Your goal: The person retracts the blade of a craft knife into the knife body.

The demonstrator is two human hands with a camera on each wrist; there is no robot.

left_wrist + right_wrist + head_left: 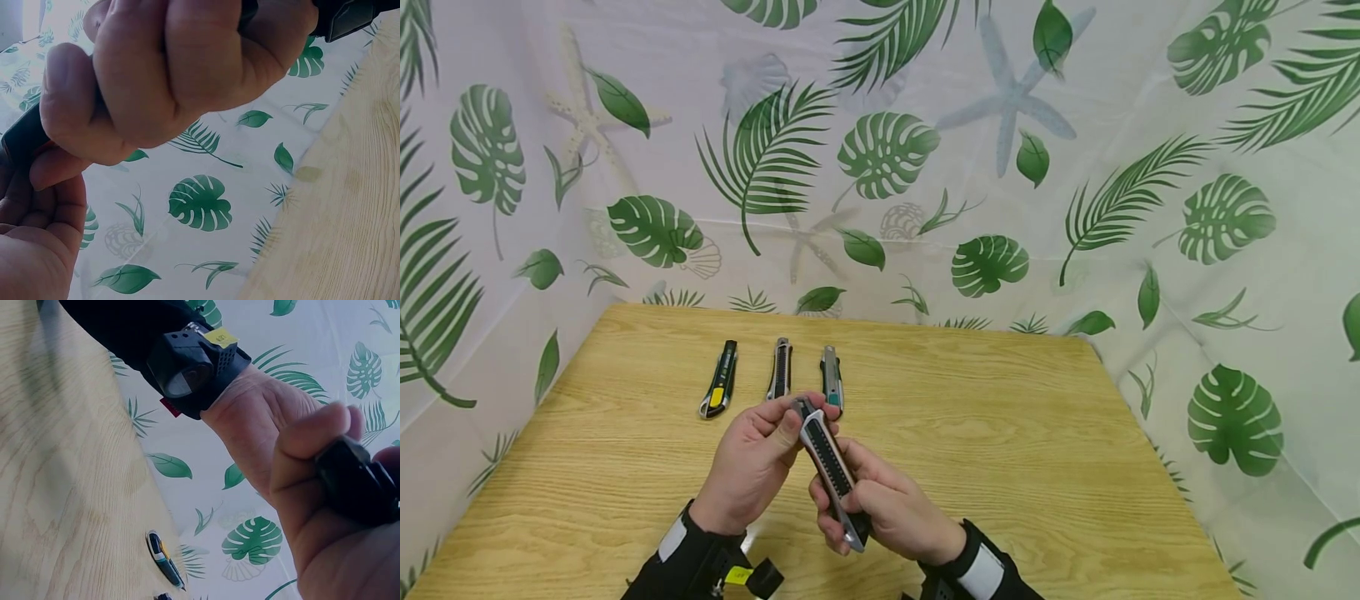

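Observation:
A grey-and-black utility knife [827, 462] is held aslant above the table's near middle, its upper end leaning left. My left hand [752, 458] pinches that upper end between thumb and fingers. Lower down, my right hand [898, 508] grips the handle, with the thumb lying on its face. In the left wrist view the right hand's curled fingers [144, 75] cover most of the knife, and the left hand [37, 244] is at its far end. The right wrist view shows the dark handle end [353, 478] within the right hand [337, 550]. No extended blade is visible.
Three more utility knives lie in a row on the wooden table [1000, 433] beyond the hands: a black one with yellow [718, 383], a grey-and-black one [781, 367] and a grey one with teal [832, 379]. Leaf-patterned cloth [880, 250] hangs behind the table.

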